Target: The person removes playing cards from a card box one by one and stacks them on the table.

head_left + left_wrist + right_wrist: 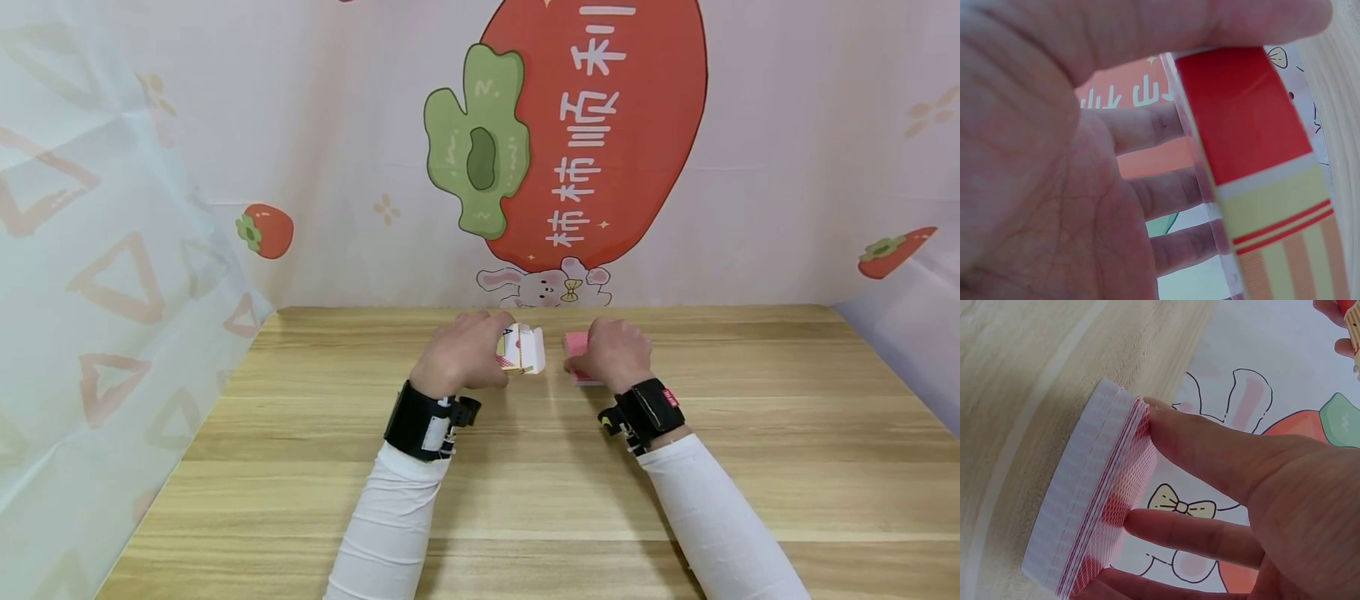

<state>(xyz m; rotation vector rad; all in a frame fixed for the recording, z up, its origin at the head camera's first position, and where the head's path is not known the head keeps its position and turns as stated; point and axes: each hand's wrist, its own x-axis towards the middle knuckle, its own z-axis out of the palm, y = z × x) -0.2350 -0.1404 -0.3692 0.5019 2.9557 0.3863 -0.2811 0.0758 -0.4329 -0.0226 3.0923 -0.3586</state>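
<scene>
A playing-card box (531, 350) is held in my left hand (462, 354), its white end flap standing out to the right. In the left wrist view the thumb lies along one edge of the red, yellow and striped box (1250, 119), and the fingers reach to its other side. My right hand (619, 354) grips a deck of playing cards (576, 342) with pink patterned backs, low at the tabletop. Seen from the right wrist, the thumb is at one end of the deck (1088, 494) and the other fingertips touch its patterned back; part of the far end is hidden.
Both hands are near the back of the wooden table (525, 500), a short gap apart. Behind the table's back edge hangs a printed cloth (360, 125) with a large red fruit and a rabbit. More cloth hangs at the left and right sides.
</scene>
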